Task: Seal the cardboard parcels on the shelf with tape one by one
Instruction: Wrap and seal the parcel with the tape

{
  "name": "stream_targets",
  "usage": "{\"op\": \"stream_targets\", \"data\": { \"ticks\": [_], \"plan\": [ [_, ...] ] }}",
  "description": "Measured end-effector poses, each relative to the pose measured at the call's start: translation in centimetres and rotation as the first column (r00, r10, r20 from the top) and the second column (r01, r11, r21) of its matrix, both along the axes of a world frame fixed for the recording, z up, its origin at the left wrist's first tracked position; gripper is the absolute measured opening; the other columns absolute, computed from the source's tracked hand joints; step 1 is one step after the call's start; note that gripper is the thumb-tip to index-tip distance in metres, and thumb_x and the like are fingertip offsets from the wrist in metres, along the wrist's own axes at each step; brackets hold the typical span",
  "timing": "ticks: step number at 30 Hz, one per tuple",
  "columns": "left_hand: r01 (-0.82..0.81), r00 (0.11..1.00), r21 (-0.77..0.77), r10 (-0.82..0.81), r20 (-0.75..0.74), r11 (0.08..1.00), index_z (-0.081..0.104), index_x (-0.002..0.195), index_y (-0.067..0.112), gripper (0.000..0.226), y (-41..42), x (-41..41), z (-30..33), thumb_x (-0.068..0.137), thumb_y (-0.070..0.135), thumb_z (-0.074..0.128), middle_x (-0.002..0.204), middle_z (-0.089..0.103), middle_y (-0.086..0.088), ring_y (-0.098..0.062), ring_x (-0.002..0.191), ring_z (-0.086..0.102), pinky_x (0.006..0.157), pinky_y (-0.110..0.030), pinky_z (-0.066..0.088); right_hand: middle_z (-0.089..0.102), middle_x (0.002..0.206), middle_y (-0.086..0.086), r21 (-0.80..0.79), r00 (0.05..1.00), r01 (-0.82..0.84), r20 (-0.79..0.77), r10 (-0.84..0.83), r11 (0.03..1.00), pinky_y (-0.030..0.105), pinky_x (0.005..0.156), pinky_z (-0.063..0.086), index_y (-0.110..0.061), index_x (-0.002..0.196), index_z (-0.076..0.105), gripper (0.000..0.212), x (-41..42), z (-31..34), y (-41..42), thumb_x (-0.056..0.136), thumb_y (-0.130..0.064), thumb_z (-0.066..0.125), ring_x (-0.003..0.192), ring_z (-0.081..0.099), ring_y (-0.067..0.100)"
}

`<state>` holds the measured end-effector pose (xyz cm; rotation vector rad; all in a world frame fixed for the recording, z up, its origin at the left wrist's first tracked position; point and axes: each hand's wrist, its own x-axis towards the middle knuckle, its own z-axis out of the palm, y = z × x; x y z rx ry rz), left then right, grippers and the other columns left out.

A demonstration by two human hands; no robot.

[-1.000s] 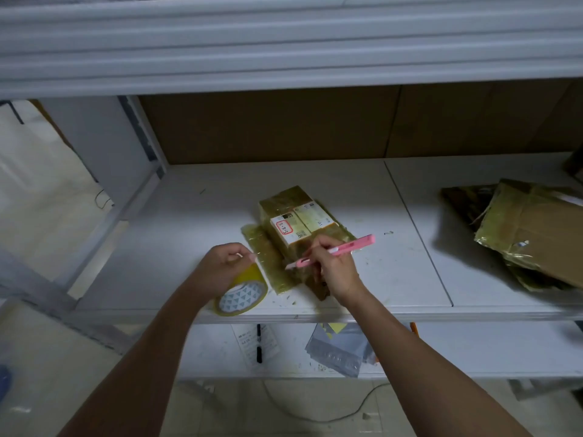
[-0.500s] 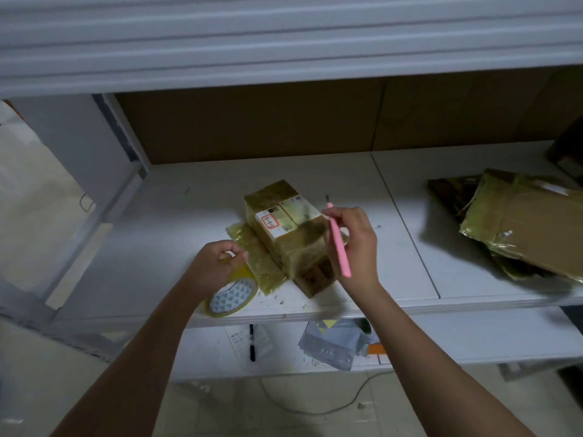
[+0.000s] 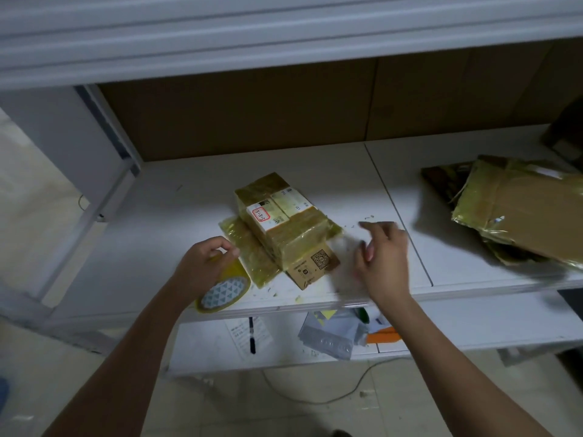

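Note:
A small cardboard parcel (image 3: 285,230), wrapped in yellowish clear tape and bearing white labels, lies mid-shelf on a flat taped piece (image 3: 249,253). Just left of it, my left hand (image 3: 203,266) grips a roll of yellowish tape (image 3: 224,290) at the shelf's front edge. My right hand (image 3: 383,257) hovers right of the parcel, motion-blurred, with fingers loosely spread and nothing clearly between them. A pale pinkish smear (image 3: 347,271) hangs beside its palm; the pink cutter cannot be made out otherwise.
Flat taped cardboard parcels (image 3: 520,216) are stacked at the right on the white shelf (image 3: 151,234). The lower shelf (image 3: 473,323) carries a paper sheet with a black pen (image 3: 251,335), a grey mailer bag (image 3: 331,337) and an orange item (image 3: 383,335). An upper shelf beam overhangs.
My right hand, which held the pink cutter over the parcel, has moved right and opened up; the cutter is now only a blur. The left hand keeps the tape roll.

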<state>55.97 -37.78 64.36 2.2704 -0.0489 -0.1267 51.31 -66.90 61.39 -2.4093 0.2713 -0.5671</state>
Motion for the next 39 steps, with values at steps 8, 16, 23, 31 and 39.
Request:
{"op": "stream_targets", "data": {
  "ticks": [8,16,23,31,39],
  "plan": [
    [0.081,0.994,-0.005,-0.08,0.071,0.997,0.062,0.083,0.014,0.013,0.0,-2.0,0.4,0.096,0.016,0.059,0.084,0.068,-0.005,-0.026,0.082,0.066,0.077,-0.043,0.052,0.069,0.09,0.015,0.19,0.872,-0.417,-0.19,0.45,0.889,0.038,0.07,0.052,-0.008,0.119,0.058,0.034,-0.1,2.0,12.9,0.097,-0.034,0.055,0.079,0.064,0.032],
    [0.049,0.994,-0.068,-0.042,0.105,0.996,0.064,0.084,0.017,0.013,1.5,-2.4,-0.2,0.095,0.024,0.061,0.084,0.068,-0.01,-0.03,0.083,0.064,0.082,-0.049,0.052,0.072,0.086,-0.001,0.341,0.896,-0.319,-0.195,0.399,0.884,0.029,0.065,0.044,-0.013,0.083,0.067,0.022,0.9,0.7,15.3,0.096,-0.03,0.06,0.076,0.065,0.016],
    [-0.006,0.988,-0.332,0.056,0.141,0.943,0.054,0.128,0.042,0.057,5.4,-4.3,-1.4,0.076,0.037,0.078,0.101,0.065,0.015,0.0,0.091,0.064,0.081,-0.024,0.056,0.073,0.092,0.005,0.364,0.903,-0.317,-0.166,0.396,0.876,0.03,0.075,0.048,-0.011,0.086,0.069,0.023,3.1,1.3,18.0,0.096,-0.03,0.058,0.083,0.065,0.021],
    [0.041,0.953,-0.168,0.012,0.302,0.985,0.053,0.117,0.03,0.056,9.9,-4.8,-1.9,0.068,0.045,0.075,0.08,0.053,-0.003,-0.019,0.073,0.055,0.067,-0.033,0.052,0.07,0.071,0.007,0.756,0.851,-0.134,-0.244,0.465,0.641,0.051,0.083,0.057,-0.012,0.069,0.062,0.033,4.6,0.2,20.6,0.088,-0.039,0.069,0.078,0.071,0.031],
    [0.077,0.933,0.224,-0.15,0.326,0.971,0.067,0.122,0.026,0.071,13.6,-1.6,-0.1,0.066,0.068,0.064,0.09,0.061,0.007,-0.013,0.08,0.059,0.068,-0.03,0.049,0.061,0.069,0.004,0.617,0.868,-0.238,-0.211,0.449,0.75,0.03,0.057,0.052,-0.013,0.069,0.049,0.032,6.0,-1.0,22.5,0.092,-0.029,0.066,0.057,0.061,0.012]
  ]
}}
